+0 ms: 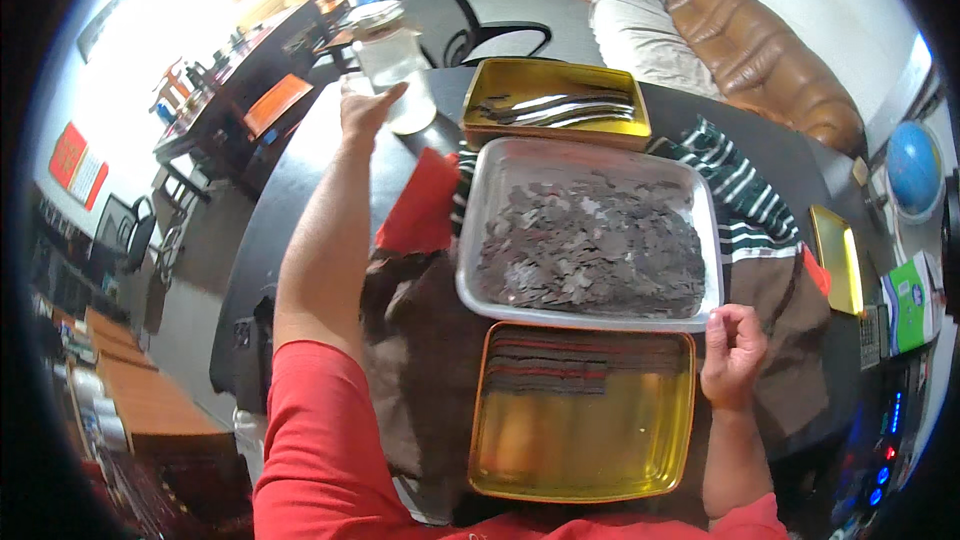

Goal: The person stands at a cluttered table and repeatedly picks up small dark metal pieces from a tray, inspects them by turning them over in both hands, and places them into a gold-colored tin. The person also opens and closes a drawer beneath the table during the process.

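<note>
My left hand (368, 112) is stretched out to the far left, closed against the side of a lidded clear glass jar (402, 65). Its thumb lies across the glass, while the other fingers are partly hidden and lost in glare. My right hand (733, 352) has its fingers curled at the near right corner of a silvery metal tray (468, 260), gripping the rim. Many small dark flat pieces (600, 245) lie heaped in that tray. Closer to me is a gold-coloured rectangular tin (570, 450), with rows of dark strips (550, 360) along its far side.
Behind the metal tray stands another gold tin (557, 136) holding long dark strips (570, 110). Brown cloth (410, 340) and striped fabric (745, 200) lie under the trays. A gold lid (838, 260) rests at right. Beyond the dark table (300, 210) are a mesh chair (440, 20) and a sofa (765, 50).
</note>
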### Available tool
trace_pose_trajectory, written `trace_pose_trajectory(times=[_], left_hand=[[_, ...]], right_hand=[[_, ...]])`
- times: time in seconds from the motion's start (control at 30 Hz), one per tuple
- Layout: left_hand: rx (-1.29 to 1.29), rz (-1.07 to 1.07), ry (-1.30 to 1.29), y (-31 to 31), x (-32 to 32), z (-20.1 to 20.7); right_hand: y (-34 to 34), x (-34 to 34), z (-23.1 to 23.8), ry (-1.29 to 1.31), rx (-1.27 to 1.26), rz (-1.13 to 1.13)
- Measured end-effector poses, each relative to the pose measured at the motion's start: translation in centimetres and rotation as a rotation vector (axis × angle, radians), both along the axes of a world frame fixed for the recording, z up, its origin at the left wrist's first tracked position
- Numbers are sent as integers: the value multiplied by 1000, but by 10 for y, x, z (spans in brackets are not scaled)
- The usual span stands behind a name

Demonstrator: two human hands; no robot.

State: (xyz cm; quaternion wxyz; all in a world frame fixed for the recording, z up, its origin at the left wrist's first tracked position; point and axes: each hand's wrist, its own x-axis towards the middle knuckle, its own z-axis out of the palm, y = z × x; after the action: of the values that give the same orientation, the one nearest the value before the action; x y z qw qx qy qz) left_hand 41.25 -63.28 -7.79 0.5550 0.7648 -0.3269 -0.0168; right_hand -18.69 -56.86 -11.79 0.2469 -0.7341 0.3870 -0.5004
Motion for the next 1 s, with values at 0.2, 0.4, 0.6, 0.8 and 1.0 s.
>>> trace_pose_trajectory(times=[0.2,0.4,0.6,0.8,1.0], left_hand=[[10,-185,-167,-36,42,-7],[-82,-6,-247,-38,55,-25],[-79,366,-537,14,91,-28],[-10,474,-500,102,141,-33],[-29,521,-445,174,173,-46]], right_hand=[[-7,8,2,33,-75,19],[-10,8,1,72,-96,13],[-12,8,0,48,-63,29],[-10,6,1,39,-35,31],[-11,5,1,28,-9,24]])
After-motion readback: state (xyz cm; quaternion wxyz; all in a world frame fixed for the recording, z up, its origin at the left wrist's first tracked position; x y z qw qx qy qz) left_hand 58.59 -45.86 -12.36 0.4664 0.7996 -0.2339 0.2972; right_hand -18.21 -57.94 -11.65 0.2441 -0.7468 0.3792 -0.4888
